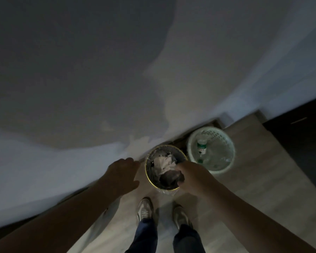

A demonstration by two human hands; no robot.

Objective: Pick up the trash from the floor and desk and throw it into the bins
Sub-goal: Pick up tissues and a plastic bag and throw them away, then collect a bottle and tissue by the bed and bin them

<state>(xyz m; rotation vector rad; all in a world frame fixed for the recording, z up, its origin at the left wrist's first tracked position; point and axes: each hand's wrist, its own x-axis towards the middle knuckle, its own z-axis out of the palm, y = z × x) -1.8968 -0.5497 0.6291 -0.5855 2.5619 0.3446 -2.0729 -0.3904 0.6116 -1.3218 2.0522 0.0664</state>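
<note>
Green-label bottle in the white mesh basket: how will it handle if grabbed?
The bottle looks like clear, empty plastic, so probably light and squashy. Round body: likely rolls if pushed. It seems propped against the white basket wall, so may shift.

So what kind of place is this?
Probably a corner of a room in a home or office: a plain wall meets a wood-look floor, and there stand a dark bin and a white basket holding a bottle.

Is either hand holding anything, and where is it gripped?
The right hand pinches a dark scrap by its right edge over the bin; the left hand holds nothing.
</note>
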